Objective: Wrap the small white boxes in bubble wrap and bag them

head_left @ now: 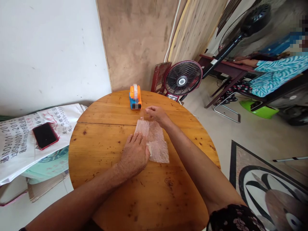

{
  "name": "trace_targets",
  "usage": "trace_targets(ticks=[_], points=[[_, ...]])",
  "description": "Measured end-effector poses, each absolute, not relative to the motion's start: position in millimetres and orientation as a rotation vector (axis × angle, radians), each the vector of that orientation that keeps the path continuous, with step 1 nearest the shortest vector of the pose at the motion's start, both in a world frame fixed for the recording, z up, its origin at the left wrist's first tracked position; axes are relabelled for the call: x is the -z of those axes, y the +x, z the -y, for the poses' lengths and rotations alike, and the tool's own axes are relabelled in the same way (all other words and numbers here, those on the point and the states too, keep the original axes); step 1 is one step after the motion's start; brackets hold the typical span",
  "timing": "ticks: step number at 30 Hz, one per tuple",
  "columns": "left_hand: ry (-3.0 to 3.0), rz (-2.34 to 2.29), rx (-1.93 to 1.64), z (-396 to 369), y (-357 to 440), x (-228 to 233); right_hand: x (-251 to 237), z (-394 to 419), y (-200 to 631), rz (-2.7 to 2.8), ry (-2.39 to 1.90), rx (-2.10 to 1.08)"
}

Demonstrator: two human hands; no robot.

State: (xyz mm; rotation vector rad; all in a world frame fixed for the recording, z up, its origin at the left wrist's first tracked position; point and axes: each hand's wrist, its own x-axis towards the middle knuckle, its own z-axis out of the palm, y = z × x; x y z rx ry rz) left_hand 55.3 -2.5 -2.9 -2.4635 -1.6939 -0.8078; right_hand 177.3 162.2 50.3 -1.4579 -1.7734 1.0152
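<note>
Both forearms come in from the bottom edge, nearest the lens, and converge on the round wooden table (101, 192).

Far left, off the table: printed white sack (21, 141) with a dark phone in a red case (45, 135) lying flat on it. Well apart from both hands.

Left hand (134, 154): palm down, fingers (136, 138) together and flat, pressing the left edge of a folded piece of bubble wrap (156, 144). Gripping nothing; it pins the sheet to the tabletop.

Bubble wrap lies near table centre, long axis running from the far-left corner to the near-right corner, away from the body and slightly skewed. Near end free, uncovered by either hand.

Right hand (155, 114): at the far end of the wrap, fingers curled and pinched close together at the top edge. Something thin and pale seems to sit between the fingertips, perhaps a strip of tape; too small to tell for certain.

Orange and blue tape dispenser (135, 97) stands just beyond the right hand, toward the far rim, a little left of it. Right hand is clearly the nearer of the two to it.

Right, off the table: small red floor fan (183, 78), then a seated person in a striped blue top (276, 75), well apart.
</note>
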Motion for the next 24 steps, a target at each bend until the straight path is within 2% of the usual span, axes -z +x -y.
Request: trace_targets(ticks=[2, 5, 10, 13, 19, 24], points=[[-2.464, 1.704, 0.81, 2.2, 55.3, 3.4, -56.8, -148.8, 182.4, 1.805, -1.405, -0.913], [-2.473, 1.695, 0.819, 1.5, 55.4, 4.5, -64.5, -122.1, 188.2, 2.231, -1.326, -0.732], [-2.448, 1.725, 0.813, 1.3, 55.3, 4.9, -64.1, -99.4, 192.1, 2.79, -1.183, 0.007], [-2.454, 1.716, 0.791, 1.8, 54.8, 3.6, -55.5, -107.4, 196.2, 2.882, -1.162, 0.217], [-2.445, 1.689, 0.836, 1.8, 53.2, 1.5, -42.5, -124.4, 200.9, 2.869, -1.198, 0.223], [-2.501, 1.666, 0.857, 0.9, 52.5, 1.6, -46.9, -120.0, 206.9, 2.646, -1.318, -0.071]])
